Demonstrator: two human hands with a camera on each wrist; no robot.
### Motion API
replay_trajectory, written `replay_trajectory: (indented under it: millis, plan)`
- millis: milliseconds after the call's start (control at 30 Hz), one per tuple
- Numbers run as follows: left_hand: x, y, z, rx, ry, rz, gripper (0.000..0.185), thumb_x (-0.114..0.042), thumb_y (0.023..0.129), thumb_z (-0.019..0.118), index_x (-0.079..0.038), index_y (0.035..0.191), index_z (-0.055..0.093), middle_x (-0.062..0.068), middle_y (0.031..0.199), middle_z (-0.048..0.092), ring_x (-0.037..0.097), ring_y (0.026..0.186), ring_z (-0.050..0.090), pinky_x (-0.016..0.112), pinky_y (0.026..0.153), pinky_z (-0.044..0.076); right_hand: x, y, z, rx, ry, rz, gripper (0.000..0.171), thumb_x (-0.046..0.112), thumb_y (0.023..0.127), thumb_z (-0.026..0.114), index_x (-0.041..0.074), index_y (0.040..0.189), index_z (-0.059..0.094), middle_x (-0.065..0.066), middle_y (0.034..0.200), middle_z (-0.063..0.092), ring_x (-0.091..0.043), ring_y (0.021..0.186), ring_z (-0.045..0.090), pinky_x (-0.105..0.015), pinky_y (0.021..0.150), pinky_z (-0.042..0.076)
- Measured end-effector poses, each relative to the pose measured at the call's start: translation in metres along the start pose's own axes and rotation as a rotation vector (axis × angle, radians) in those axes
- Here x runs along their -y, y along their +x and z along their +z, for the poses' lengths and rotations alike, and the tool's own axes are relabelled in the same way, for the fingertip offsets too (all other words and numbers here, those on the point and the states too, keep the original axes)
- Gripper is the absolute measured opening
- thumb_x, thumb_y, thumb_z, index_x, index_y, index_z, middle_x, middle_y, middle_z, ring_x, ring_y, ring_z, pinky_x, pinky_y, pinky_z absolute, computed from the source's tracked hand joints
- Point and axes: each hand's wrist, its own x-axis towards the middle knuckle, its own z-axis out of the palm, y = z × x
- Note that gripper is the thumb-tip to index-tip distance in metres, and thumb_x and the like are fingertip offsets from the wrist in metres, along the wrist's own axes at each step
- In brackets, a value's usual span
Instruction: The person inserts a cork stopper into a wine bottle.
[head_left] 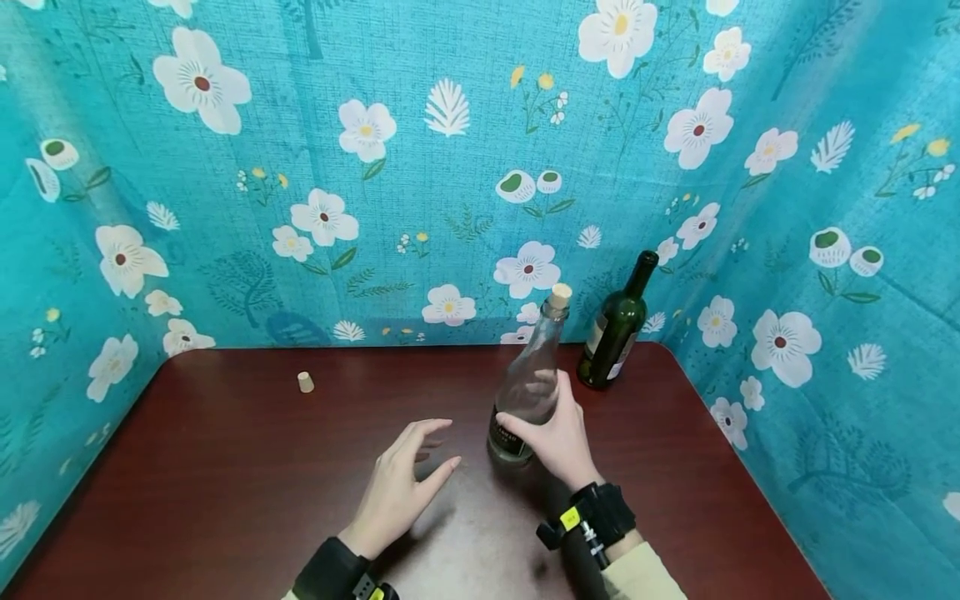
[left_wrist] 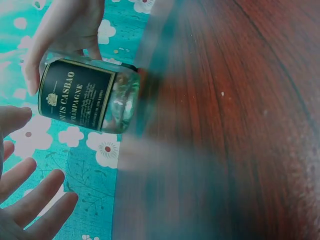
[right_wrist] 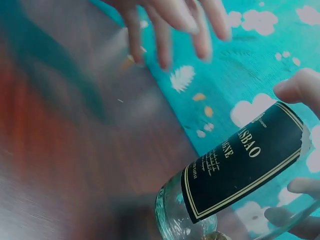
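A clear glass bottle point(head_left: 527, 375) with a black label stands slightly tilted on the right half of the table. My right hand point(head_left: 558, 442) grips it round the body, thumb on the near side and fingers behind the glass. A pale cork stopper point(head_left: 560, 294) sits in the bottle's mouth. Gold lettering with the word "champagne" shows on the label point(left_wrist: 77, 95) in the left wrist view. To the left of the bottle, my left hand point(head_left: 405, 483) hovers over the table with fingers spread and loosely bent, apart from the glass and holding nothing.
Behind and to the right, a dark green wine bottle point(head_left: 618, 329) stands near the table's back right corner. A small loose cork point(head_left: 305, 382) lies toward the back left. Blue flowered cloth point(head_left: 405, 200) hangs round the dark red-brown table point(head_left: 225, 483).
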Motion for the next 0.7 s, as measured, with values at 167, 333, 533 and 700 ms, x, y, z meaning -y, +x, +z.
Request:
replay_trajectory:
  millis: [167, 333, 533, 700]
  plan:
    - [0.000, -0.001, 0.000, 0.000, 0.009, -0.007, 0.049, -0.020, 0.092, 0.080, -0.032, 0.135, 0.058, -0.010, 0.127, 0.060, 0.014, 0.104, 0.068, 0.039, 0.081, 0.059, -0.004, 0.039, -0.004, -0.027, -0.049, 0.007, 0.076, 0.050, 0.076, 0.088, 0.025, 0.133, 0.045, 0.002, 0.118, 0.065, -0.015, 0.107, 0.063, -0.045, 0.086, 0.053]
    - [0.000, -0.002, -0.003, 0.023, 0.024, -0.026, 0.047, -0.022, 0.093, 0.079, -0.035, 0.133, 0.059, -0.011, 0.126, 0.061, 0.008, 0.104, 0.066, 0.030, 0.082, 0.058, -0.011, 0.081, 0.006, -0.043, -0.059, 0.023, 0.081, 0.042, 0.079, 0.088, 0.018, 0.140, 0.041, -0.008, 0.122, 0.061, -0.022, 0.107, 0.062, -0.045, 0.083, 0.053]
    - [0.000, -0.003, -0.007, 0.017, 0.042, -0.020, 0.043, -0.022, 0.093, 0.078, -0.033, 0.131, 0.061, -0.004, 0.124, 0.065, 0.010, 0.106, 0.067, 0.030, 0.083, 0.058, -0.015, 0.106, 0.018, -0.018, -0.025, 0.072, 0.085, 0.035, 0.079, 0.089, 0.009, 0.143, 0.039, -0.014, 0.123, 0.060, -0.027, 0.102, 0.063, -0.048, 0.081, 0.053]
    - [-0.001, -0.003, -0.010, 0.019, 0.050, -0.063, 0.041, -0.031, 0.093, 0.078, -0.035, 0.130, 0.061, -0.011, 0.124, 0.063, 0.004, 0.104, 0.066, 0.032, 0.085, 0.057, -0.018, 0.110, 0.025, -0.005, -0.016, 0.134, 0.085, 0.034, 0.080, 0.090, 0.007, 0.143, 0.040, -0.019, 0.126, 0.060, -0.028, 0.101, 0.063, -0.049, 0.083, 0.052]
